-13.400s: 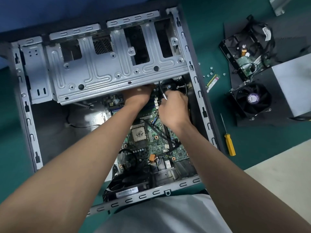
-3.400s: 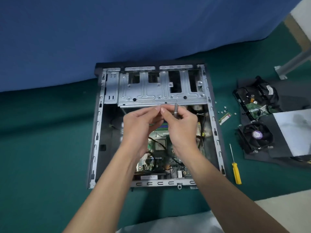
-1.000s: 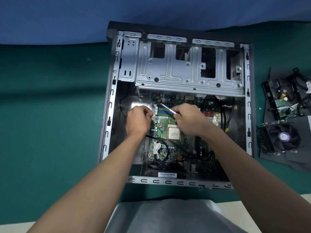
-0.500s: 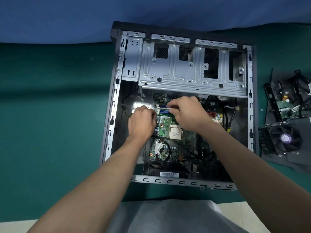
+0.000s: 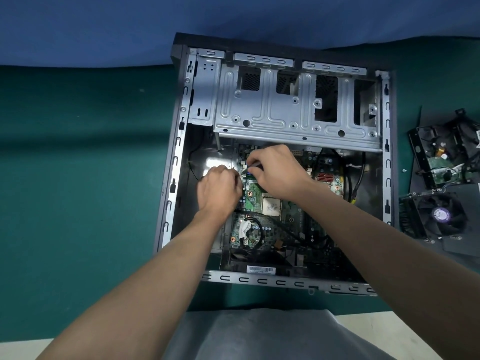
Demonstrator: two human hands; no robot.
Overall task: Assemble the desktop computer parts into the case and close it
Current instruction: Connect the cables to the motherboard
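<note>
**Both hands down at the slots, rod in the right**

Since a second ago both hands have closed in on each other. The thin rod, which slanted upward then, now lies low and nearly level over the slots at the far left corner of the circuit board.

Both of my forearms reach forward into the open case, which lies flat on the green mat. My right hand is palm down, just in front of the drive cage. Its thumb and first finger pinch the rod, whose tip points left.

My left hand sits knuckles up at the board's left edge, almost touching the right hand's fingertips. Its fingers are curled under, and I cannot tell whether they hold anything.

The square silver chip lies bare just behind my right wrist.

A white barcode sticker sits inside the case near its front wall, its print too small to read. Outside the case on the right lies a black fan with a round purple label I cannot read either.
</note>
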